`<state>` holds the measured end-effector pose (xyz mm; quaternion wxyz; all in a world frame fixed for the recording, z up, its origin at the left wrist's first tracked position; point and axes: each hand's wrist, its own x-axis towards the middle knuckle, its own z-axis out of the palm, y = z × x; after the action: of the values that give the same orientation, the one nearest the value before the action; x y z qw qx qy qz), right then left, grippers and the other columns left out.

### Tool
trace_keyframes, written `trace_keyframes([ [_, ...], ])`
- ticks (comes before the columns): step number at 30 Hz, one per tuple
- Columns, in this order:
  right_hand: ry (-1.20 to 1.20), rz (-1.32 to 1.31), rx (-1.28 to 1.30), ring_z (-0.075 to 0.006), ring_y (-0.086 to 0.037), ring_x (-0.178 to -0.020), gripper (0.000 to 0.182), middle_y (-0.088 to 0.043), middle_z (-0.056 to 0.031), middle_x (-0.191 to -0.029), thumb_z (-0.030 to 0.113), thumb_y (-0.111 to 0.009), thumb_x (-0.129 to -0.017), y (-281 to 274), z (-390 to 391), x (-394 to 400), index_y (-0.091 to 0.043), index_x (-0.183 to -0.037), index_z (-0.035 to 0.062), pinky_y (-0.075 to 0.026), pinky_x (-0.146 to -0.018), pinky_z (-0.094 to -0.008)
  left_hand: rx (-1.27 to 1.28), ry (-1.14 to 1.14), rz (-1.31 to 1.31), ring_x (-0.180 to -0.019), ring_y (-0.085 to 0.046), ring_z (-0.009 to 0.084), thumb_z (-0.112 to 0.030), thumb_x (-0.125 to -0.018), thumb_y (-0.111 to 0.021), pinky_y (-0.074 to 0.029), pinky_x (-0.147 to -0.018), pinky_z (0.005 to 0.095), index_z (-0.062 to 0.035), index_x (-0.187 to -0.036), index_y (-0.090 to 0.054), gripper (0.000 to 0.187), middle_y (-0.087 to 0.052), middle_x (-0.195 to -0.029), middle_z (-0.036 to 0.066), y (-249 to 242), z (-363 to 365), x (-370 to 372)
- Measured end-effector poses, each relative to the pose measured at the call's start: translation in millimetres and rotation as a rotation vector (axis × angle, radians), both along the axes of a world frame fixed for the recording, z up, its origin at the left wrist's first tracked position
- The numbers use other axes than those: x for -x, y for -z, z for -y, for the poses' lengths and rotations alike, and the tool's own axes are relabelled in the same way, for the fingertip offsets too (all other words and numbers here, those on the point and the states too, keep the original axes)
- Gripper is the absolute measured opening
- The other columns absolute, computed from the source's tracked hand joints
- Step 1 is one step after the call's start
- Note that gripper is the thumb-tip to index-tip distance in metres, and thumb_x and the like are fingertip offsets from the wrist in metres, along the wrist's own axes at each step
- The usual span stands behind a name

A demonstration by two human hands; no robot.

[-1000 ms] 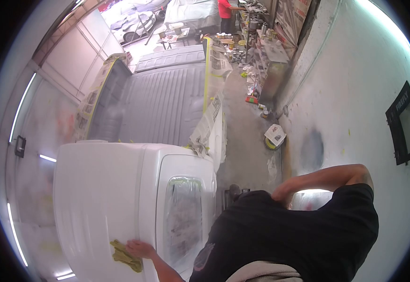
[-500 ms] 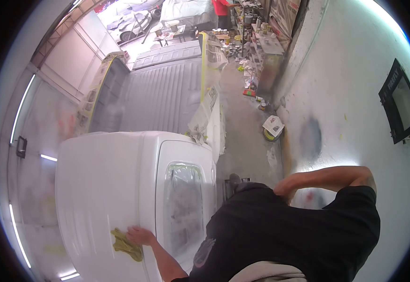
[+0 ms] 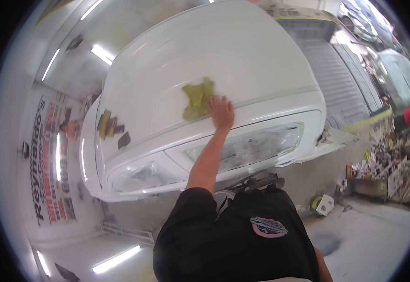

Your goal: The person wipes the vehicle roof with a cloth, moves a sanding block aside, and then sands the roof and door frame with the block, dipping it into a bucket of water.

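Observation:
My left hand (image 3: 222,113) lies flat with its fingers stretched out near the side edge of the white vehicle roof (image 3: 242,51). Right beside its fingers, touching or nearly touching them, is a crumpled olive-yellow cloth (image 3: 198,99), spread on the roof. Below the hand, the cab's side window (image 3: 256,145) is covered with clear plastic film and edged with tape. Only a bit of my right forearm shows at the lower right; the hand itself is hidden behind my body.
Several yellowish and dark blocks (image 3: 107,126) and a grey pad (image 3: 124,140) sit toward the roof's front. The grey truck bed (image 3: 341,70) lies behind the cab. Cans and supplies crowd a shelf (image 3: 379,174) at right. A paper-topped bucket (image 3: 322,205) stands on the floor.
My view has swung round, bringing the cab's front and a lettered wall into sight. The left hand and cloth remain together on the roof; my right hand, at my waist before, has gone out of sight.

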<state>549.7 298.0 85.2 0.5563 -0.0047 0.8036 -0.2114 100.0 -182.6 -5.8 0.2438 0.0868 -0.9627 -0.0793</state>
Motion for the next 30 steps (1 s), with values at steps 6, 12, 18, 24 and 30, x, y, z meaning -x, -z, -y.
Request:
trace_keyframes([
  [6, -0.079, 0.024, -0.038, -0.0322, -0.071, -0.105, 0.056, -0.075, -0.0175, -0.113, 0.037, -0.08, -0.081, -15.0, 1.2, 11.7, -0.068, -0.126, 0.0052, -0.054, -0.09, -0.0453, -0.11, 0.042, -0.008, -0.146, -0.037, 0.0418, -0.036, -0.104, -0.05, -0.024, -0.121, 0.0627, -0.0067, -0.133, -0.062, 0.043, -0.049, -0.149, 0.022, -8.2, -0.9, -4.6],
  [12, -0.142, 0.075, 0.145, -0.0305, -0.07, -0.106, 0.056, -0.075, -0.0167, -0.114, 0.035, -0.077, -0.083, -34.5, 27.8, -23.8, -0.066, -0.129, 0.0047, -0.054, -0.092, -0.0449, 0.053, 0.154, -0.232, -0.14, -0.044, 0.0408, -0.033, -0.106, -0.047, -0.028, -0.117, 0.0637, -0.0049, -0.133, -0.059, 0.041, -0.055, -0.142, 0.019, 49.0, 26.3, 19.5],
  [18, 0.231, 0.172, 0.179, -0.0415, -0.068, -0.108, 0.06, -0.072, -0.0212, -0.116, 0.037, -0.083, -0.077, 18.7, 50.7, -98.1, -0.066, -0.126, 0.0073, -0.054, -0.09, -0.0473, 0.229, 0.15, -0.068, -0.129, -0.052, 0.0387, -0.033, -0.109, -0.042, -0.04, -0.108, 0.0569, -0.0034, -0.123, -0.064, 0.039, -0.061, -0.13, 0.018, 15.9, 15.1, 4.9],
  [24, 0.0, -0.217, 0.226, -0.0294, -0.074, -0.086, 0.049, -0.076, -0.0153, -0.091, 0.046, -0.087, -0.075, 16.5, 43.6, -92.4, -0.076, -0.098, 0.0036, -0.058, -0.074, -0.0412, 0.271, 0.132, -0.02, -0.125, -0.052, 0.036, -0.03, -0.107, -0.047, -0.044, -0.1, 0.0513, -0.0078, -0.123, -0.062, 0.031, -0.059, -0.124, 0.016, -0.1, 6.3, 0.8],
  [30, 0.234, -0.266, 0.308, -0.0291, -0.075, -0.088, 0.043, -0.077, -0.0149, -0.089, 0.04, -0.086, -0.078, 50.0, 21.4, -113.6, -0.075, -0.1, 0.0045, -0.058, -0.073, -0.0405, 0.465, -0.036, -0.05, -0.135, -0.048, 0.0344, -0.042, -0.11, -0.044, -0.044, -0.102, 0.053, -0.0125, -0.14, -0.056, 0.044, -0.053, -0.142, 0.016, -9.3, -23.4, 9.6],
])
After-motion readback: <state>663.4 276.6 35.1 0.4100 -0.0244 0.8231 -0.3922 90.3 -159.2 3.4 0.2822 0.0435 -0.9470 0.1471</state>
